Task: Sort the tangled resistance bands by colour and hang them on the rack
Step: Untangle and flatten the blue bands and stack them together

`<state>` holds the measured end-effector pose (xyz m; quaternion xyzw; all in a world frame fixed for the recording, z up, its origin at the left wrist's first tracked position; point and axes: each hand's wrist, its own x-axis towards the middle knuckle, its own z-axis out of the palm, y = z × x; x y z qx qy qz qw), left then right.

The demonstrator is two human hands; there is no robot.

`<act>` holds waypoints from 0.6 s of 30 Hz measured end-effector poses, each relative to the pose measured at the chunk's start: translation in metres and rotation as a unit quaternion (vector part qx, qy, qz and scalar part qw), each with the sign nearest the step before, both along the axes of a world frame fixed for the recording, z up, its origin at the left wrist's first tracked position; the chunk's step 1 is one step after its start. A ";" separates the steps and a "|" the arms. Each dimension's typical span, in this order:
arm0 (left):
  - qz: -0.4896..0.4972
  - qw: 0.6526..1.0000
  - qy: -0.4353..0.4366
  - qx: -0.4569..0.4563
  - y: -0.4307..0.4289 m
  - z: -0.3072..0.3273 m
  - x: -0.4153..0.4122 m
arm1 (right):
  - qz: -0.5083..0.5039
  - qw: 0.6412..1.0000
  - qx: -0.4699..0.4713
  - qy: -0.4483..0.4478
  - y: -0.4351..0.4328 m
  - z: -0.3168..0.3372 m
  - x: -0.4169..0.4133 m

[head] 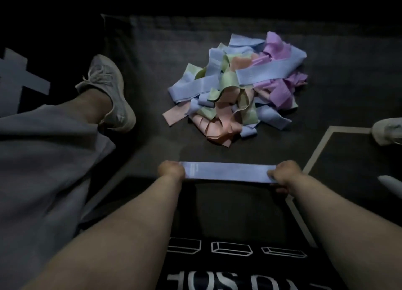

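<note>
- The dark floor mat spreads under you, with a pale line marked across its right side.
- The tangled pile of resistance bands lies on the mat ahead of you, with blue, green, peach and purple strips looped over one another.
- Your left sneaker stands on the mat, left of the pile and apart from it.
- The blue band stretches flat and level between your hands, nearer you than the pile and clear of it.
- Your left hand is closed round its left end.
- Your right hand pinches its right end.
</note>
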<state>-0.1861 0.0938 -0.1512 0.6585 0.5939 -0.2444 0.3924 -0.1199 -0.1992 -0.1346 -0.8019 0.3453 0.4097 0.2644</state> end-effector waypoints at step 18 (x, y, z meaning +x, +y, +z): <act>-0.189 0.965 -0.140 0.119 -0.006 0.019 0.115 | 0.137 0.952 -0.061 -0.266 0.044 0.003 0.062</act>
